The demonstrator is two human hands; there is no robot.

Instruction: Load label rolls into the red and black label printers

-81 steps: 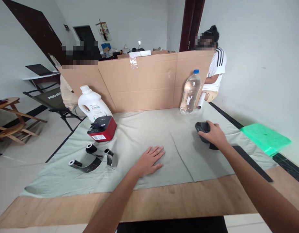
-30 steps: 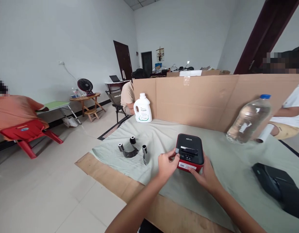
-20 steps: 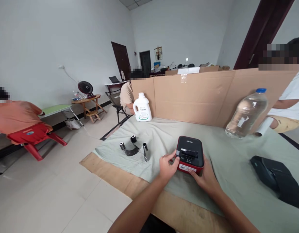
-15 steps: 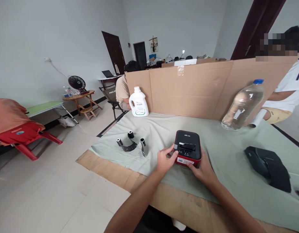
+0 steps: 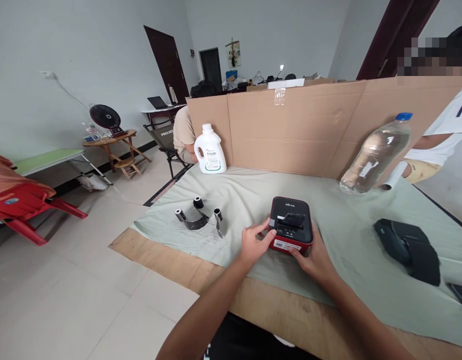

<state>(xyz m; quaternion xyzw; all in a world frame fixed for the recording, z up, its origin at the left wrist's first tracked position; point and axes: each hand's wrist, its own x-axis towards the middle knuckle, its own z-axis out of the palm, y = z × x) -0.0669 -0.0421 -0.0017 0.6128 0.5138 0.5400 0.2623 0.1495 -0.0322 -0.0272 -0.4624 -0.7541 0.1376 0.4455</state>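
Observation:
A small red label printer with a black lid [image 5: 291,222] sits on the grey-green cloth [image 5: 339,220] near the table's front edge. My left hand [image 5: 253,244] grips its left side, thumb on the corner. My right hand [image 5: 314,259] holds its front right side, fingers curled under the edge. To the left of the printer lie black ribbon rolls with a loose curl of film [image 5: 198,219]. A black device [image 5: 407,246] rests on the cloth to the right.
A cardboard screen [image 5: 291,130] stands along the table's far side, with a white detergent jug [image 5: 210,150] at its left end and a clear water bottle [image 5: 375,154] at its right. People sit behind the screen. Red chairs [image 5: 21,207] stand left.
My hands left the cloth and the black device and took hold of the red printer, which now sits near the front edge. Over the last second the grip barely changed; the view shifted.

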